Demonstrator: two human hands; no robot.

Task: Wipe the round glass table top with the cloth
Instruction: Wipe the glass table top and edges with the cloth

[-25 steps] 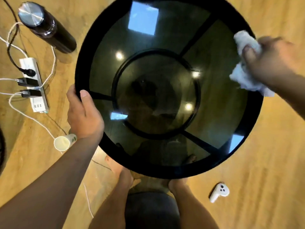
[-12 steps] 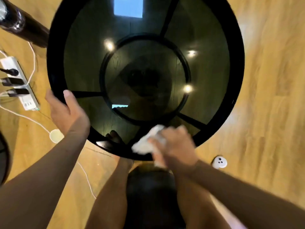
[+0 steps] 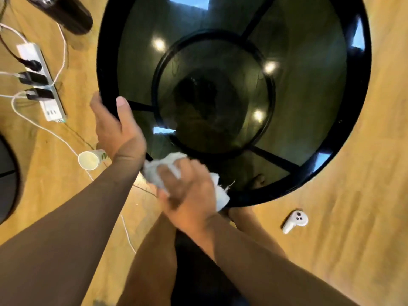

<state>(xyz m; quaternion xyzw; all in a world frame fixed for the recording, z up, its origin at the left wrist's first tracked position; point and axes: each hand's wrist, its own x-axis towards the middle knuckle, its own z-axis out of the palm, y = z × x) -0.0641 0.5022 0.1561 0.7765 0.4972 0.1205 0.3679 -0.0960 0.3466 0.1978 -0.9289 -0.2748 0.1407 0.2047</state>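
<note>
Cloth [image 3: 163, 171] in right hand [image 3: 187, 195] on table rim [image 3: 260, 195].

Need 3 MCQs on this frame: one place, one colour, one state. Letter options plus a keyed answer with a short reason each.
1. Where is the crumpled white cloth on the round black-rimmed glass table top?
A. near rim
B. far rim
C. centre

2. What colour is the game controller on the wooden floor?
A. black
B. white
C. red

3. What is the left hand doing?
A. hanging free
B. gripping the table rim
C. holding the paper cup

Answers: 1 A, the right hand presses the cloth at the edge nearest the person. 2 B, its shell is white. 3 B, thumb over the rim.
</note>
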